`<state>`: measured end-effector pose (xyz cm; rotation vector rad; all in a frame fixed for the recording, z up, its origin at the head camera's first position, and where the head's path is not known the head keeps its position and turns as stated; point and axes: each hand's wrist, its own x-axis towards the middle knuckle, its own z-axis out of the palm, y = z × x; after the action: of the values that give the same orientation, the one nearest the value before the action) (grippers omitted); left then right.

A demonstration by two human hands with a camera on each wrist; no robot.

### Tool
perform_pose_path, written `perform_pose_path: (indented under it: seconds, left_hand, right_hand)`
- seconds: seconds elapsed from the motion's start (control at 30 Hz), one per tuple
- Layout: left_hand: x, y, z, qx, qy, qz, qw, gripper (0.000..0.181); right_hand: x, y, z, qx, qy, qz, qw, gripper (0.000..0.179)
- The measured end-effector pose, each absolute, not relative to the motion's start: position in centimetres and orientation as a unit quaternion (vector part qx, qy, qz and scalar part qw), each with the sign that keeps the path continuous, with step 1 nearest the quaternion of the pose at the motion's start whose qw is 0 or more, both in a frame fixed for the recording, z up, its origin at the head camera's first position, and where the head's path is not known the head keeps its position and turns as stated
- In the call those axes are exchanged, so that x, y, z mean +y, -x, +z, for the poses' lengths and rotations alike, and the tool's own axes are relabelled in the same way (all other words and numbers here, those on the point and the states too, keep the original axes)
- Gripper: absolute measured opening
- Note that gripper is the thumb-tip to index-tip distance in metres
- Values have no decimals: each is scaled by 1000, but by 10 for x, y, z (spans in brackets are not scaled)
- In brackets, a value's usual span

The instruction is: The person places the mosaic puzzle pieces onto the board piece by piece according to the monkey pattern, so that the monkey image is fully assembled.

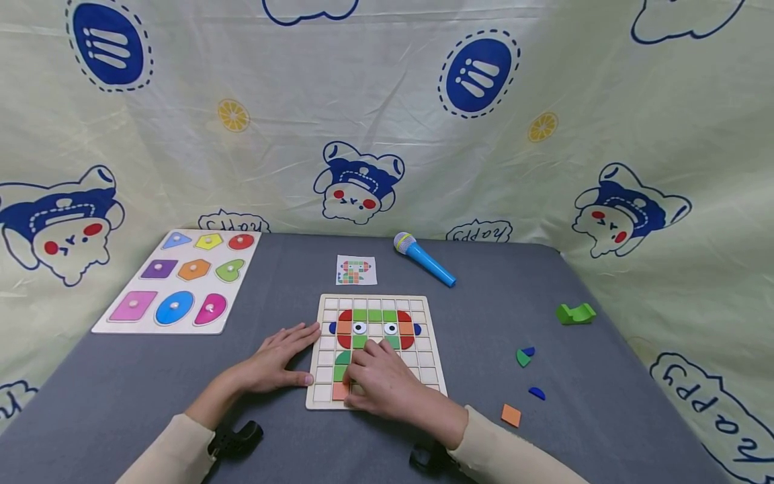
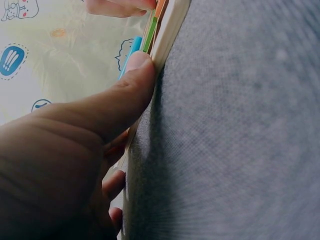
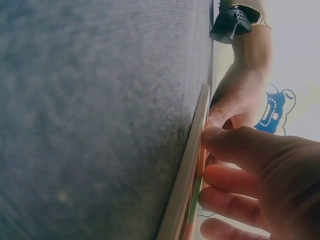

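Observation:
A wooden grid board (image 1: 431, 356) lies on the table, with colored tiles on it making a figure with two eye tiles (image 1: 390, 328). My left hand (image 1: 275, 359) rests at the board's left edge, fingers extended and thumb on the rim, as the left wrist view also shows. Over the lower middle of the board, my right hand (image 1: 390, 383) bends its fingers down onto the tiles beside an orange tile (image 1: 340, 391). In the right wrist view, its thumb (image 3: 220, 140) touches the near side of the board; I cannot tell whether a tile is pinched there.
Behind the board are a small pattern card (image 1: 356, 270) and a blue toy microphone (image 1: 428, 262). A shape puzzle board (image 1: 145, 323) lies at the far left. On the right are a green block (image 1: 576, 314), an orange square (image 1: 510, 415) and several small blue and green pieces (image 1: 523, 358).

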<state>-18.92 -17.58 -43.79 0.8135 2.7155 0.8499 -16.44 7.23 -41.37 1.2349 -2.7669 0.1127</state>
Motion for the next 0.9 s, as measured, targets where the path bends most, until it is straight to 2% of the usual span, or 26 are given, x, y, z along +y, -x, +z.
perform_pose_path:
  seconds: [0.57, 0.9]
  left_hand:
    - [-177, 189, -436, 913, -274, 286, 93, 82]
    - [-177, 190, -436, 913, -273, 287, 99, 83]
  right_hand:
    - [78, 163, -411, -913, -401, 49, 58, 22]
    - [122, 171, -408, -924, -357, 94, 101, 27]
